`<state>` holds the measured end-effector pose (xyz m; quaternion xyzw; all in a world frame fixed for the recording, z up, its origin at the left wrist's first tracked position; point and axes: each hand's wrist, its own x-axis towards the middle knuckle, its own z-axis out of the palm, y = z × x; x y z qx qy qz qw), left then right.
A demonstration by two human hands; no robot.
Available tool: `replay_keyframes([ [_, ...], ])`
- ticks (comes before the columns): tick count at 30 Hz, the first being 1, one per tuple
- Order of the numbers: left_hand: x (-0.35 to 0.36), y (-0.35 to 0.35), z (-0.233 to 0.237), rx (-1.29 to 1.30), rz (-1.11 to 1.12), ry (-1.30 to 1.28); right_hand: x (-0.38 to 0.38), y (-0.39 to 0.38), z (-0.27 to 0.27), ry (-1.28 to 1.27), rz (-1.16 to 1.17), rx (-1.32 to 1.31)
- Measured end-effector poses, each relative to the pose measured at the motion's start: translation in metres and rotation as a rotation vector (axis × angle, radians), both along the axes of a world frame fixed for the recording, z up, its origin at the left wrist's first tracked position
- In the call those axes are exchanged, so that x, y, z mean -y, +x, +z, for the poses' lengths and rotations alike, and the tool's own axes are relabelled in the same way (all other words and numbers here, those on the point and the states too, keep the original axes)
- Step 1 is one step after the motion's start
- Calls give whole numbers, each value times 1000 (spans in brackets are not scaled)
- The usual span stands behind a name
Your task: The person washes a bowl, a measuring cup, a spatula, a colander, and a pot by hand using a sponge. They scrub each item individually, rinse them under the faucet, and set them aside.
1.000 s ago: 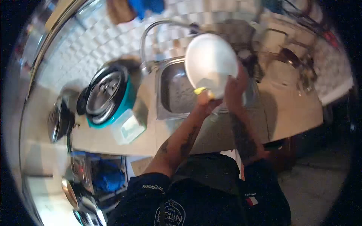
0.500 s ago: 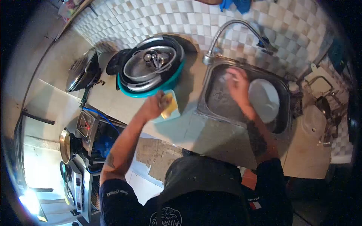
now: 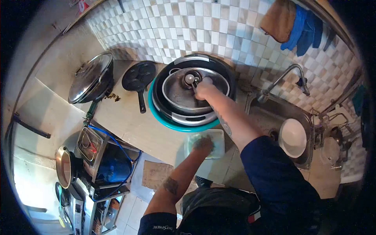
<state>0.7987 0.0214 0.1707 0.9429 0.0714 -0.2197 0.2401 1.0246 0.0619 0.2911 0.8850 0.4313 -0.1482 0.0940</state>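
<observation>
My right hand [image 3: 206,90] reaches into an oval steel pan [image 3: 176,94], its fingers closed round the handle of a metal ladle [image 3: 189,79]. The pan sits inside a black basin [image 3: 162,102] with grey handles, which rests in a teal basin [image 3: 172,126]. Down in a pale, square plastic container [image 3: 219,145] at the counter's front is my left hand [image 3: 202,146]. Its fingers are blurred and partly hidden by the container, so what they hold cannot be made out.
To the right is a steel sink [image 3: 254,113] with a white bowl [image 3: 293,138] in it, below a curved faucet [image 3: 284,80]. A black moulded pan [image 3: 139,78] and a lidded wok [image 3: 92,78] stand left. Cloths [image 3: 278,21] hang above.
The view has swung left. My right hand has left the sink and taken hold of the ladle in the pan. My left hand, earlier holding a yellow sponge, is now lower in the container.
</observation>
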Motion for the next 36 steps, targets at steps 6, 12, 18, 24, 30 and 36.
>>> replay_keyframes([
  [6,-5,1,-22,200,-295,-48,23,1,6,354,-184,22],
  [12,4,-5,18,184,-184,51,19,-34,46,494,-339,-46],
  [18,12,-33,92,239,-25,155,-11,-15,-1,263,-267,107],
  [24,-4,-70,227,630,-11,175,46,1,29,502,-66,148],
  [30,5,-21,381,590,-205,163,175,-8,114,1392,-280,-651],
  [36,102,58,302,1172,51,-447,317,-74,61,1820,-315,-869],
])
